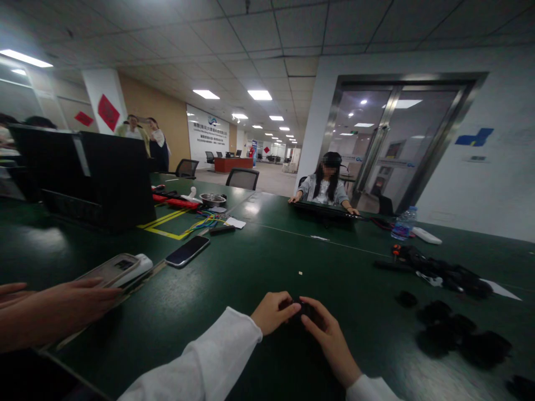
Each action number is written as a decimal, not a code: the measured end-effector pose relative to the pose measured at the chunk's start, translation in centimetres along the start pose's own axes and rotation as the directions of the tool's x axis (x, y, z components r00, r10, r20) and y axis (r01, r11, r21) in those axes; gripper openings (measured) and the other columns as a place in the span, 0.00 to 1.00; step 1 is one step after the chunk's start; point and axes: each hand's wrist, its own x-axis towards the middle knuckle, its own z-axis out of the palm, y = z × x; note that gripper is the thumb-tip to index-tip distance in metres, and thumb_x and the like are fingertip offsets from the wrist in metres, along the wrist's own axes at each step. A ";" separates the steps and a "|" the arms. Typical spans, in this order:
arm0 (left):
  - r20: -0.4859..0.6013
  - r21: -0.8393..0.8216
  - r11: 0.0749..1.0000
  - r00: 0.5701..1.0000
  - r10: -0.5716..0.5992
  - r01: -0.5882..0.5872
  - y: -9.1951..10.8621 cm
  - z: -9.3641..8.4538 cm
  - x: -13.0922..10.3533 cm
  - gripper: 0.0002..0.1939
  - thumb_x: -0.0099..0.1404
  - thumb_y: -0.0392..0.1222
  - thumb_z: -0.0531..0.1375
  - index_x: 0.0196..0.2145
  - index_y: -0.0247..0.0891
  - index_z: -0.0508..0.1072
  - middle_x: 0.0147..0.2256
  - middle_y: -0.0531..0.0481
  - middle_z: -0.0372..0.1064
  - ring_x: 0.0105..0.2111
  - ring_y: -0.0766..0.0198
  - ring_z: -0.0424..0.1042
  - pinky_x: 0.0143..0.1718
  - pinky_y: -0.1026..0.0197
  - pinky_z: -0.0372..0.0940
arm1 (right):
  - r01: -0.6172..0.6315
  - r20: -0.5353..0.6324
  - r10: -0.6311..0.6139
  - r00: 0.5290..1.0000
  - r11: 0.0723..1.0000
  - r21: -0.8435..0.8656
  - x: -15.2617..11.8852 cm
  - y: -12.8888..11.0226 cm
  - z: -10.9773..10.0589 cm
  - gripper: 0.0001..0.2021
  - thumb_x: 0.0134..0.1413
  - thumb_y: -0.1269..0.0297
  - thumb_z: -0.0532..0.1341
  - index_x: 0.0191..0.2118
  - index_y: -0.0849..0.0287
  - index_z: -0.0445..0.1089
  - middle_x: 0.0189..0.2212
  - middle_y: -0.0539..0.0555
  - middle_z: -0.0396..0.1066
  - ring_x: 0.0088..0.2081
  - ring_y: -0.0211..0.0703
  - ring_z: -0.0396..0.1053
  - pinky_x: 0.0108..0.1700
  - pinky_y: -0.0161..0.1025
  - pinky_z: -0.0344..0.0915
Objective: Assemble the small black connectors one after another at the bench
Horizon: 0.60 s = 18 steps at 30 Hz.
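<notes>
Over the near part of the green table (234, 312), both of my hands meet at a small black piece (301, 308). My left hand (273, 313) has its thumb and fingers closed at the piece's left side. From the right, the curled fingers and thumb of my right hand (328, 332) grip the same piece. Fingers cover much of it, and its exact kind does not show. Just beyond my hands lies a tiny pale scrap (300, 273). Several dark, blurred black parts (445, 328) lie to the right of my right hand.
At left, another person's hand (62, 306) is beside a phone in a beige case (119, 269). A dark phone (188, 251), coloured wires (204, 221) and a metal bowl (213, 199) lie farther back. A person (326, 186) sits opposite near a water bottle (403, 224).
</notes>
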 end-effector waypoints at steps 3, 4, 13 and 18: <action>-0.006 -0.011 1.000 1.000 -0.013 0.013 0.0 -0.1 -0.1 0.22 0.59 0.57 0.48 0.31 0.32 0.66 0.25 0.52 0.64 0.23 0.69 0.65 0.24 0.68 0.59 | -0.040 -0.019 0.040 0.999 0.999 -0.027 0.0 0.0 -0.1 0.19 0.43 0.57 0.59 0.44 0.52 0.64 0.45 0.52 0.62 0.45 0.50 0.61 0.43 0.44 0.62; -0.009 -0.004 1.000 1.000 -0.020 0.020 -0.1 -0.1 -0.1 0.23 0.59 0.57 0.47 0.31 0.32 0.66 0.24 0.52 0.64 0.23 0.68 0.65 0.25 0.68 0.59 | -0.055 -0.024 0.054 0.998 0.998 -0.035 0.0 0.1 -0.1 0.19 0.43 0.56 0.59 0.44 0.52 0.64 0.45 0.52 0.62 0.45 0.51 0.61 0.43 0.45 0.62; -0.020 0.189 0.982 0.999 0.030 -0.026 -0.6 -0.2 0.0 0.32 0.61 0.59 0.39 0.25 0.31 0.71 0.26 0.50 0.65 0.24 0.69 0.63 0.28 0.68 0.58 | -0.020 -0.032 0.017 0.999 0.995 -0.097 0.3 -0.1 0.4 0.22 0.35 0.54 0.62 0.41 0.54 0.66 0.43 0.54 0.66 0.46 0.53 0.62 0.47 0.46 0.61; 0.019 0.273 0.960 0.998 0.064 -0.067 -0.6 -0.1 0.1 0.34 0.62 0.58 0.36 0.23 0.32 0.71 0.30 0.48 0.66 0.26 0.68 0.64 0.28 0.68 0.57 | -0.020 -0.033 0.013 0.999 0.977 -0.212 0.6 0.7 0.8 0.23 0.33 0.52 0.61 0.40 0.53 0.67 0.43 0.54 0.67 0.47 0.54 0.61 0.49 0.46 0.60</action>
